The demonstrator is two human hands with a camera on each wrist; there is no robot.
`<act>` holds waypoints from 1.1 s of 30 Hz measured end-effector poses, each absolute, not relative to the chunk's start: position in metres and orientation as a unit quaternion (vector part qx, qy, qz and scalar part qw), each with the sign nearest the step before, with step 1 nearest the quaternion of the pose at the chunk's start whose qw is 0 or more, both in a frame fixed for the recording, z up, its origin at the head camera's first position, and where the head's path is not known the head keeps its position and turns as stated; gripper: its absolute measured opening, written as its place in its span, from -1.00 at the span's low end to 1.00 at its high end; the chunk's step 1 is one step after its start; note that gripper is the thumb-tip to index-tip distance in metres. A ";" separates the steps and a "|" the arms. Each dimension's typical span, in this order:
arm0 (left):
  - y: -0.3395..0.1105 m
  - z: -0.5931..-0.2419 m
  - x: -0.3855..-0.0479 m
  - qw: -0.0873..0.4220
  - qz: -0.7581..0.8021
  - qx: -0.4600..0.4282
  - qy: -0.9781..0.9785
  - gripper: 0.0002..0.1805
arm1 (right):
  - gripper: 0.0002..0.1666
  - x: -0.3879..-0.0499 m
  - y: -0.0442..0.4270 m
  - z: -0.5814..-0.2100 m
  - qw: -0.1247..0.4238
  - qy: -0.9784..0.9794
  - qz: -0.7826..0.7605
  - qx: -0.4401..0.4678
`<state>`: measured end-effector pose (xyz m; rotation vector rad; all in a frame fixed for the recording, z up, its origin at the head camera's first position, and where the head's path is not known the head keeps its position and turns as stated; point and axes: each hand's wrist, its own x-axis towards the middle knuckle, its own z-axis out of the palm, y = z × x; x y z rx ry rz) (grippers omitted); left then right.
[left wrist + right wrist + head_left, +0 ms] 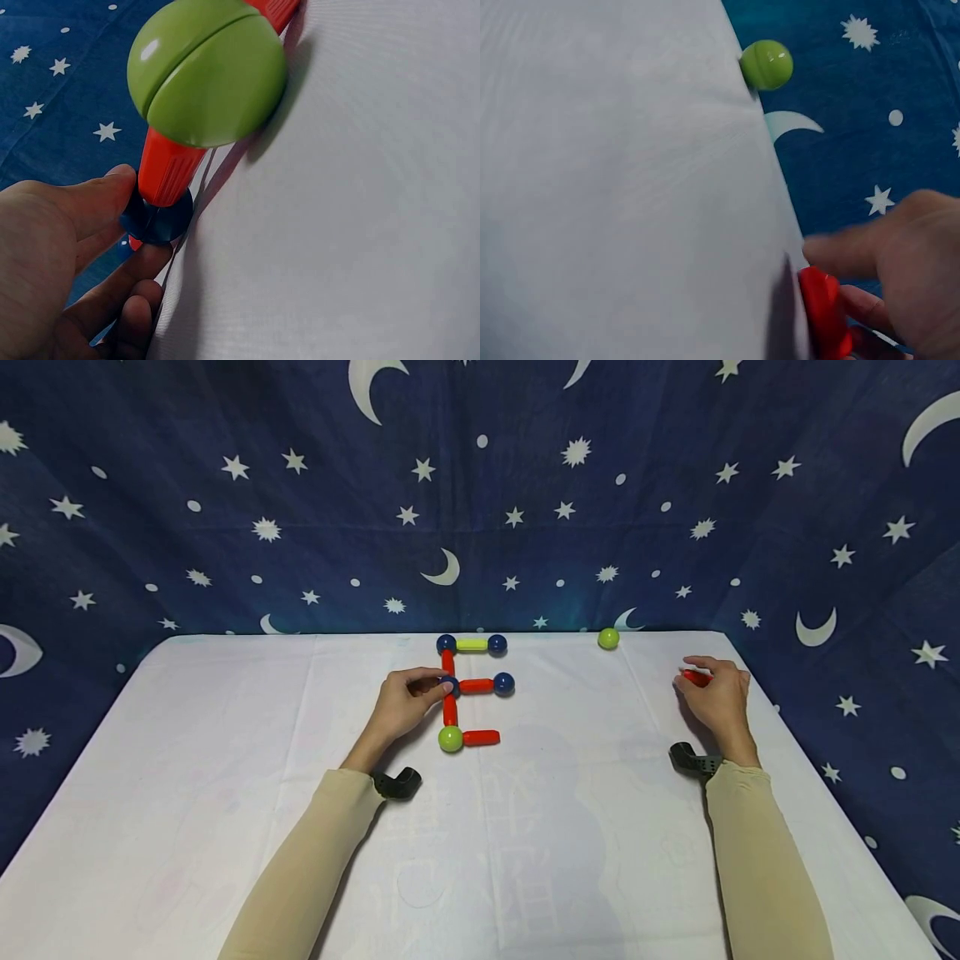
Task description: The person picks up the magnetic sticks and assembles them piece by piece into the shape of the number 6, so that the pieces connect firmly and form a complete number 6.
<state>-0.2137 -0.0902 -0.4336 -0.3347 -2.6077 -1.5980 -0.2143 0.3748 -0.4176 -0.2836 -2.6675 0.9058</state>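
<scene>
Magnetic rods and balls form an E-like figure on the white table. My left hand (405, 703) pinches the blue ball (159, 222) at its middle joint between thumb and fingers. Red rods run from that ball to another blue ball (446, 644) at the far end and to a green ball (206, 75) at the near end. Another red rod (477, 686) ends in a blue ball (504, 683). Far to the right, my right hand (716, 697) has its thumb and fingers around a loose red rod (825, 315), partly hidden by the hand.
A single green ball (608, 638) lies at the table's back edge, between the figure and my right hand. The figure's top arm is a yellow-green rod (472, 645); its bottom arm is a red rod (482, 737) with a bare end. Behind hangs a dark blue star-patterned cloth (525, 552).
</scene>
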 end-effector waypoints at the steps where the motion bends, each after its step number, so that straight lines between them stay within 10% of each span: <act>1: -0.090 -0.434 -0.214 0.032 -0.519 -0.109 -0.847 -0.69 | -0.56 -0.214 0.375 -0.419 0.152 -0.932 0.312 -0.105; 33: -0.091 -0.433 -0.213 0.029 -0.519 -0.108 -0.847 -0.68 | -0.63 -0.217 0.324 -0.393 0.104 -0.931 0.349 -0.006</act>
